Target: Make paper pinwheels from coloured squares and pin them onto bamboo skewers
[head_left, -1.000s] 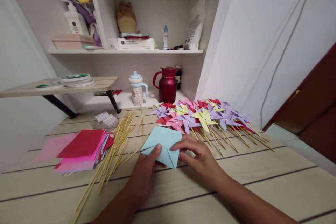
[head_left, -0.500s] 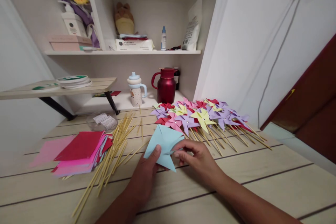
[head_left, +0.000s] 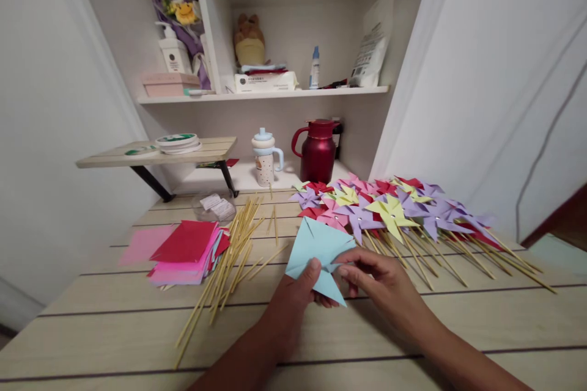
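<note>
Light blue paper (head_left: 318, 250) now off the bench (head_left: 137, 330), tilted up, no longer lying flat as a second ago. Folded points gathered toward the centre, lower tip hanging down toward the bench. Left hand (head_left: 293, 299) under and behind the sheet, thumb pressed on the front near the middle: grip pinching the paper. Right hand (head_left: 380, 281) at the right edge, thumb and forefinger closed on a flap tip near the centre, also pinching the paper. Half a second ago much the same hold, sheet slightly lower; a second ago right hand spread flat over the paper.

Camera view swung left: more wall at left, door at right mostly gone. Bench items unmoved.

Reads as flaps being brought to the centre, folding stage roughly midway, no stick attached yet.

Around the hands:
- loose bundle of bamboo sticks (head_left: 229, 256) just left of the paper, fanned out
- stack of red and pink paper squares (head_left: 186, 247) further left
- pile of finished pinwheels (head_left: 389, 211) behind and right, purple, pink, yellow, red, sticks pointing right
- clear dish (head_left: 213, 204) behind the sticks, contents too small to tell
- red jug (head_left: 318, 149) and sippy cup (head_left: 266, 156) at the back, well apart from the hands
</note>
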### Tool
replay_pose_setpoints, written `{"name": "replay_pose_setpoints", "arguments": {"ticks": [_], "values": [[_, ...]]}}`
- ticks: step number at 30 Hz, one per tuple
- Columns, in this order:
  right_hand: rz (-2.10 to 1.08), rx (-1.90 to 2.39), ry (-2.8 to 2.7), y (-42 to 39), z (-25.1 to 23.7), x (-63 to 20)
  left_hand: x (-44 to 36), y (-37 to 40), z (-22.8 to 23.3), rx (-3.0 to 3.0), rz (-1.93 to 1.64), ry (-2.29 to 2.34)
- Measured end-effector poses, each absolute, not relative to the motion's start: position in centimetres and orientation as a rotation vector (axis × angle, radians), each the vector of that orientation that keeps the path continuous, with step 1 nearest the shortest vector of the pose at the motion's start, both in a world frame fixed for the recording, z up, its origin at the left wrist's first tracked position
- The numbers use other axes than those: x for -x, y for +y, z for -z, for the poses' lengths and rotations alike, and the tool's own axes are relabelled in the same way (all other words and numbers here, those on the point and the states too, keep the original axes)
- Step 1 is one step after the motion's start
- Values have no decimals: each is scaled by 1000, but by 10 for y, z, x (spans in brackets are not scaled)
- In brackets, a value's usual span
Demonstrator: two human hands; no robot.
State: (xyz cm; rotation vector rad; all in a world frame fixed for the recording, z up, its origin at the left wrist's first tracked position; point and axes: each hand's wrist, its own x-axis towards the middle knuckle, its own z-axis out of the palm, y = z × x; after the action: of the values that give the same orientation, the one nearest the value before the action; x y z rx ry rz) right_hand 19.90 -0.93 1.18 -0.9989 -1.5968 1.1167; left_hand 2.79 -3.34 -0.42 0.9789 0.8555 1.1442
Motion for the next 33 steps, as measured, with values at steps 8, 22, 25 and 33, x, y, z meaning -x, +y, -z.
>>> {"name": "replay_pose_setpoints", "arguments": {"ticks": [8, 22, 25, 33], "values": [[-1127, 986, -1533, -6, -9, -200, -29, -32, 2, -1020, -1114, 854], [-1113, 958, -1493, -8, -20, -200, -23, -35, -9, -1282, -1028, 976], [-1122, 936, -1472, -8, -21, -201, -23, -35, -9, -1399, -999, 1033], [-1105, 914, -1193, -1, -27, -211, -22, -47, -8, -1340, -1143, 1230]]}}
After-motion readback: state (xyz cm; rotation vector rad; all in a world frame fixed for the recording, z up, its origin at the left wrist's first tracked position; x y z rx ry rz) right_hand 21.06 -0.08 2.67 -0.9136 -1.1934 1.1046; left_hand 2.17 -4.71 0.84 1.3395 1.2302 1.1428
